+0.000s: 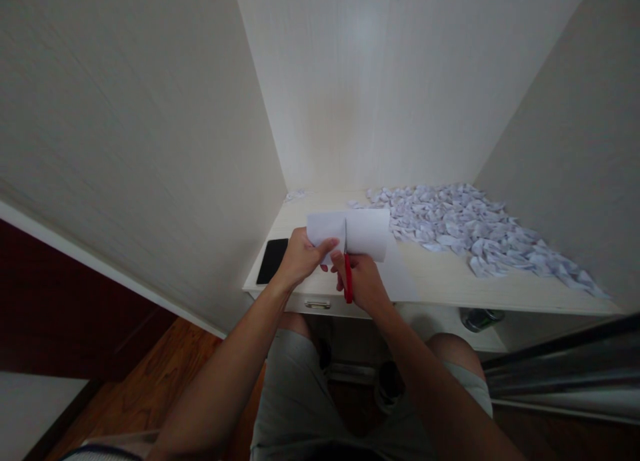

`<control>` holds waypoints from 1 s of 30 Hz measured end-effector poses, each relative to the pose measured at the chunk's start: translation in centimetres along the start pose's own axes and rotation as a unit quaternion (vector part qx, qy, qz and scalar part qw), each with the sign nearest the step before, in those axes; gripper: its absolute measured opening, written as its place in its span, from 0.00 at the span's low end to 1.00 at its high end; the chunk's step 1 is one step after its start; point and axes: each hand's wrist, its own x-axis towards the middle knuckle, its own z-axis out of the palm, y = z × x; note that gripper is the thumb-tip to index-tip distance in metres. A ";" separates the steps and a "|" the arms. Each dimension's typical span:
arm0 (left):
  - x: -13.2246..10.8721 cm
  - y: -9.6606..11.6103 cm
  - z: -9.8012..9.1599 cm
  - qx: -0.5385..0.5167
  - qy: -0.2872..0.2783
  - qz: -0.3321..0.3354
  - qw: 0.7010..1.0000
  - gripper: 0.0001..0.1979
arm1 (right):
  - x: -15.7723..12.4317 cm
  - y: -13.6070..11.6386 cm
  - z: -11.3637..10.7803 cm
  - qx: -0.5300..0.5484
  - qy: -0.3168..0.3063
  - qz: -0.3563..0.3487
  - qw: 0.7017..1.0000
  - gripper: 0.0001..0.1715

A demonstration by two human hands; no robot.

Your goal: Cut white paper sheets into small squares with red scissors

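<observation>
A white sheet of paper (367,233) is held up over the desk, its right side curling down. My left hand (303,254) pinches the sheet's lower left part, thumb on top. In my right hand (364,280) are red-handled scissors (349,281), blades pointing away from me and lying across the middle of the sheet. Whether the blades are parted cannot be made out. Beneath my right hand, more white paper (403,278) lies flat on the desk.
Many crumpled white paper pieces (450,218) cover the desk's (440,274) right and back. A black flat device (273,261) lies at the left. Panels enclose the desk. A drawer handle (317,305) is in front; a dark can (480,319) sits on a lower shelf.
</observation>
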 end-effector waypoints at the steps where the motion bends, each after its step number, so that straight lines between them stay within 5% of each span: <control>1: 0.0 0.0 0.0 0.008 -0.001 0.003 1.000 0.15 | 0.0 -0.1 -0.1 0.000 -0.004 -0.001 1.000 0.48; 13: 0.4 0.6 0.2 -0.024 0.025 -0.017 0.999 0.14 | 0.6 -0.3 -0.4 0.062 -0.062 0.024 0.996 0.48; 19: 0.4 0.8 0.2 -0.046 0.042 -0.023 0.998 0.14 | 0.7 0.5 -0.5 0.006 -0.077 0.006 0.997 0.46; 30: 0.3 0.2 -0.2 -0.025 0.001 -0.041 0.999 0.13 | 0.7 -0.3 -0.6 0.054 -0.076 0.047 0.995 0.48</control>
